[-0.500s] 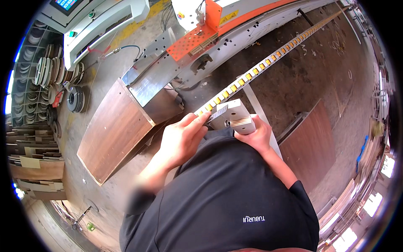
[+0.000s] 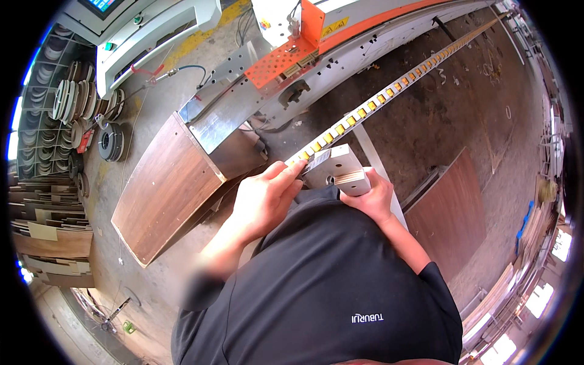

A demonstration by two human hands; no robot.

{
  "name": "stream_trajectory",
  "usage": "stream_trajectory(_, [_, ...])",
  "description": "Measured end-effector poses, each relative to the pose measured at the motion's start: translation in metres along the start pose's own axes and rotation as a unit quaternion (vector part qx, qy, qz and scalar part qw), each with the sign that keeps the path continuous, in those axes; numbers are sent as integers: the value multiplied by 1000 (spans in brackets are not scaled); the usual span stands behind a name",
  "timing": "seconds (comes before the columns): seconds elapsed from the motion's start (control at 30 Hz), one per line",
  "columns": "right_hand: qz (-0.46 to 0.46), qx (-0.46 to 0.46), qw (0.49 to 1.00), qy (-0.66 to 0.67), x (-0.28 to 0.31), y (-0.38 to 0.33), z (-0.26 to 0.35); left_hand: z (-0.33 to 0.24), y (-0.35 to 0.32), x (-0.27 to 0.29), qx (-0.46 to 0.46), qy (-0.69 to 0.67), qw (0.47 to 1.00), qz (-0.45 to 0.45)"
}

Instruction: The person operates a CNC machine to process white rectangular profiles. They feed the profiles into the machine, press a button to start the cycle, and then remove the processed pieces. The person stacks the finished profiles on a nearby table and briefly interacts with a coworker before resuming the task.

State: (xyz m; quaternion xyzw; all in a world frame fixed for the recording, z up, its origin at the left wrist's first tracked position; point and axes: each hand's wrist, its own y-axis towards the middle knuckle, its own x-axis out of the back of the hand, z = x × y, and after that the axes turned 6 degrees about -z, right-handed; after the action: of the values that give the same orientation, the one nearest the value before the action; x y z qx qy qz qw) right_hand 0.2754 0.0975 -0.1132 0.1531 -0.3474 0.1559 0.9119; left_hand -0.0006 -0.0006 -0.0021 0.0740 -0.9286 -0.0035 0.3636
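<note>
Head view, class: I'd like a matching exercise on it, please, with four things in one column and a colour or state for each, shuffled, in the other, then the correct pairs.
Things
1. Rollers
2. Bracket
3. Right hand
4. Shirt

Colours and states
A. Black, with pale lettering
B. Gripping the pale boards
C. Yellow, in a long row
D. Orange, dotted with holes

Pairs: 1-C, 2-D, 3-B, 4-A
</note>
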Motion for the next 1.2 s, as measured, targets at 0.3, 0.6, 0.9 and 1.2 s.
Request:
stream_trajectory(0.3, [-19,-4,1000,3,3,-2,0,-10,2,-1,8,2,1000,2])
stream_trajectory(0.6, [-42,-3,999,-3,4,-3,3,-13,11,0,11,22,1000,15])
stream_trajectory(0.9, [-20,24,999,15,7,-16,2,39,34,-32,92,112,989,2])
stream_trajectory(1.2, [-27,-10,1000,1,18,-14,-1,287,-68,-5,244,353,867,-252])
